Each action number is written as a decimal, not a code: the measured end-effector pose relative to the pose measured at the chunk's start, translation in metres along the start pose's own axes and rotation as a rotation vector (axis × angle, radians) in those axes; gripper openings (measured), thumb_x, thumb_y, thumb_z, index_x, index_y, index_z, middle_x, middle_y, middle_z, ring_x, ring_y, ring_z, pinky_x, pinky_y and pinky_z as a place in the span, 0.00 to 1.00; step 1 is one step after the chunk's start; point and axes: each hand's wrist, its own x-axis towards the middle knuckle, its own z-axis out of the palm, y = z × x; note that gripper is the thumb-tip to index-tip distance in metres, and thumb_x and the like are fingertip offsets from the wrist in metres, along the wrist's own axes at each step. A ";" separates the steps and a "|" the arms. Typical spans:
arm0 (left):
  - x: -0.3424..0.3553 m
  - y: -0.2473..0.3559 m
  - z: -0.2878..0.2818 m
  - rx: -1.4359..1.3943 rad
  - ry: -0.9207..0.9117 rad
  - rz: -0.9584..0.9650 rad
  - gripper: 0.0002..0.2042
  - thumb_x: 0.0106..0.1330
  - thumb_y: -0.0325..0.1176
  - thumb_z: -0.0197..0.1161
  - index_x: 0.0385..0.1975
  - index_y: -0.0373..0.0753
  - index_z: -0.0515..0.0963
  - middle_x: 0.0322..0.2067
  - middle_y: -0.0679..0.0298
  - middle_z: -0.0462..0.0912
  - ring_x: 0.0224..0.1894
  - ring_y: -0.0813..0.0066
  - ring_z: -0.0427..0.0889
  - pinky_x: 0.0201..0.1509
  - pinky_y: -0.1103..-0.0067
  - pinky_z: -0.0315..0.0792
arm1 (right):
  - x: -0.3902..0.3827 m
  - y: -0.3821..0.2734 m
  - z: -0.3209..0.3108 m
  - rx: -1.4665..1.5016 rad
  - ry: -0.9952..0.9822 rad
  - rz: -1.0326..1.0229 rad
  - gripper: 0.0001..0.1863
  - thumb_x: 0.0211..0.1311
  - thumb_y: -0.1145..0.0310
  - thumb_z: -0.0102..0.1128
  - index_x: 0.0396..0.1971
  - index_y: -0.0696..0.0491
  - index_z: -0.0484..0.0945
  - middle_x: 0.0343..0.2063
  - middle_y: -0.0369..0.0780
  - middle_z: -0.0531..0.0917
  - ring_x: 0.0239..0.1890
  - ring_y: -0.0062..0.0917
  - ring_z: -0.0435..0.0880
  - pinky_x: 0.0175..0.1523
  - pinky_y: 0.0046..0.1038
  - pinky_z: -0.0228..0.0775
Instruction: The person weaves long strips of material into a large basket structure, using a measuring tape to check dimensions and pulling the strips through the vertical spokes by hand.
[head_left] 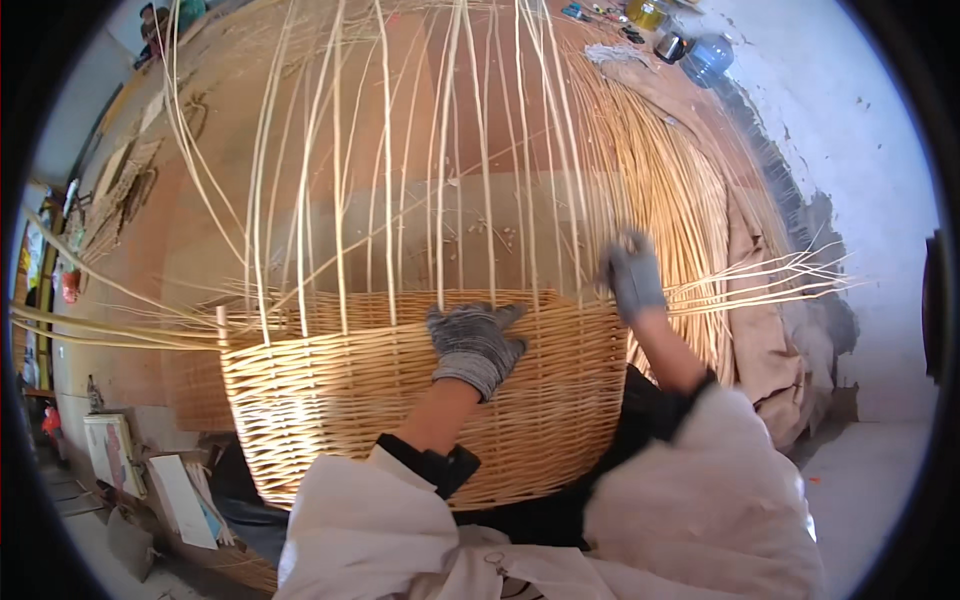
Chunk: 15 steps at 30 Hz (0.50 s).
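A half-woven wicker basket sits in front of me, its long near wall facing me and tall bare stakes rising from its rim. My left hand, in a grey glove, grips the top of this wall around the middle, with its fingertips at the rim. At the basket's right corner, my gloved right hand is raised beside the outermost stakes. Motion blurs its fingers, so whether they hold a rod is unclear. Thin rod ends stick out past the right corner, and thicker rods extend from the left one.
A big bundle of peeled willow rods lies along the right, by brown cloth and a white wall. A large clear bottle stands far right. Boards lean at the lower left.
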 end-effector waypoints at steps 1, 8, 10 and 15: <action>0.003 -0.004 0.005 0.075 0.031 -0.028 0.32 0.45 0.57 0.55 0.53 0.56 0.61 0.46 0.60 0.69 0.52 0.63 0.63 0.55 0.63 0.48 | -0.010 0.039 -0.036 0.210 -0.284 -0.081 0.02 0.53 0.76 0.44 0.23 0.56 0.66 0.16 0.37 0.71 0.16 0.23 0.70 0.20 0.20 0.66; 0.050 0.120 0.025 -0.243 0.233 0.297 0.31 0.42 0.55 0.59 0.47 0.47 0.67 0.46 0.57 0.66 0.49 0.64 0.64 0.55 0.66 0.51 | 0.075 -0.034 -0.090 -0.028 -0.229 0.126 0.02 0.50 0.76 0.52 0.20 0.56 0.72 0.21 0.42 0.75 0.23 0.25 0.76 0.29 0.18 0.71; 0.047 0.144 0.030 -0.230 0.225 0.134 0.33 0.41 0.56 0.59 0.47 0.44 0.67 0.46 0.57 0.64 0.48 0.64 0.64 0.54 0.66 0.52 | 0.105 -0.017 -0.140 -1.079 -0.825 0.064 0.13 0.56 0.75 0.43 0.41 0.63 0.66 0.33 0.45 0.77 0.37 0.31 0.76 0.43 0.27 0.71; 0.037 0.166 0.031 -0.138 0.235 0.213 0.36 0.40 0.58 0.58 0.49 0.42 0.64 0.46 0.56 0.64 0.51 0.63 0.62 0.57 0.66 0.47 | 0.108 0.026 -0.257 0.642 -0.095 0.993 0.14 0.56 0.81 0.37 0.43 0.66 0.64 0.42 0.48 0.71 0.43 0.37 0.72 0.48 0.31 0.68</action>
